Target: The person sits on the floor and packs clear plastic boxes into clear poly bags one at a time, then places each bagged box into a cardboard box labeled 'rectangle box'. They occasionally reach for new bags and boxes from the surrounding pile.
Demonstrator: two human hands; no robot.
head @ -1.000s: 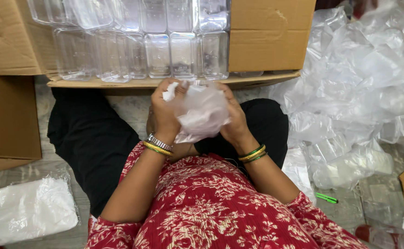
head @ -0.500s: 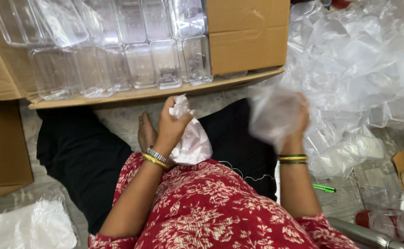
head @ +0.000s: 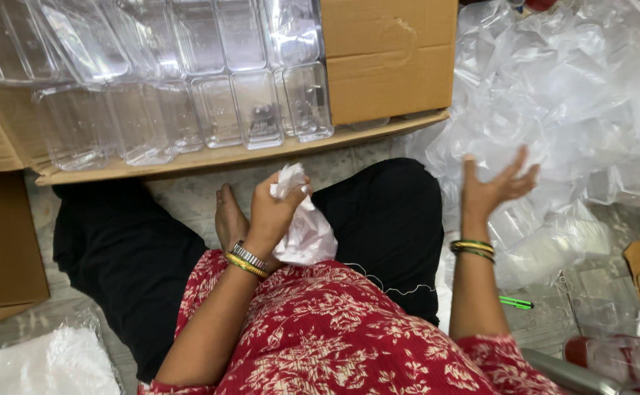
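Cardboard box [head: 389, 66] of clear containers [head: 258, 110] faces you; your left hand [head: 276, 208] grips crumpled white wrapping [head: 305, 230], your right hand [head: 491, 186] hangs open and empty by the plastic pile [head: 576, 102]; a fresh piece probably comes next.

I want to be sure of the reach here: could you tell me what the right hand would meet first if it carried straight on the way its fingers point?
Most likely the heap of clear plastic wrappers: the open right hand points into it, though depth is unclear.
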